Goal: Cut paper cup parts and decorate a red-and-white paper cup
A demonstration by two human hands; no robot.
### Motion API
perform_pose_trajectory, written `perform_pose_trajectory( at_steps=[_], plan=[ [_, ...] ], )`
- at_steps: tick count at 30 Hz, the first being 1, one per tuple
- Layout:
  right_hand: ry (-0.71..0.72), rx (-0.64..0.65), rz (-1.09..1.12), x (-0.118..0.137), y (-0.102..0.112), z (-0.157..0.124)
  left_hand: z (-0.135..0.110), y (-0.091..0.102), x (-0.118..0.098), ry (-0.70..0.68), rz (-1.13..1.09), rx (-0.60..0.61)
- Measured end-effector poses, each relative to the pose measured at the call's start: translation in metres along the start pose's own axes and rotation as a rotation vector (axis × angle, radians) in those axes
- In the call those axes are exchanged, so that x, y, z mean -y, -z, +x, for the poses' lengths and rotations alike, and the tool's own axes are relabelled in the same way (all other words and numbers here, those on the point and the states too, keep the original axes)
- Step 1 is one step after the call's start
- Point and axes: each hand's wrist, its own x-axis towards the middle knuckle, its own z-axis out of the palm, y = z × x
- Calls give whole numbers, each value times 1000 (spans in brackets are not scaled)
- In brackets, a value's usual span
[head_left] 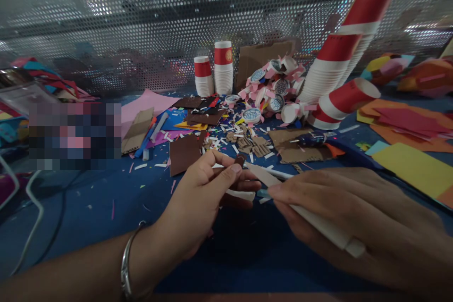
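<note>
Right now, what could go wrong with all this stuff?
The small brown piece in the left hand could slip and get lost among the cardboard scraps. The tall cup stack looks tilted, so a bump might tip it over. And the pale tapered strip in the right hand points close to the left hand, so a slip might poke it.

- Left hand (208,184), one: bare; five fingers, slender.
- Left forearm (81,269), one: bare along its visible length.
- Bangle (125,269), one: worn at the left wrist; silver-coloured metal, narrow, curved, polished sheen; small rounded knob at upper end, broader flattened section lower down.
- Right hand (339,198), one: bare; finer detail blurred.
</note>
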Motion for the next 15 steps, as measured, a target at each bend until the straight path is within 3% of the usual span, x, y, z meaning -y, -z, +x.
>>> perform_pose_trajectory(
  at_steps=[4,15],
  plan=[
    [28,-77,22,-1,-5,1,-1,-3,-2,-22,-16,2],
    [91,-39,30,-1,-3,13,-4,-5,-6,-21,-17,6]
  ],
)
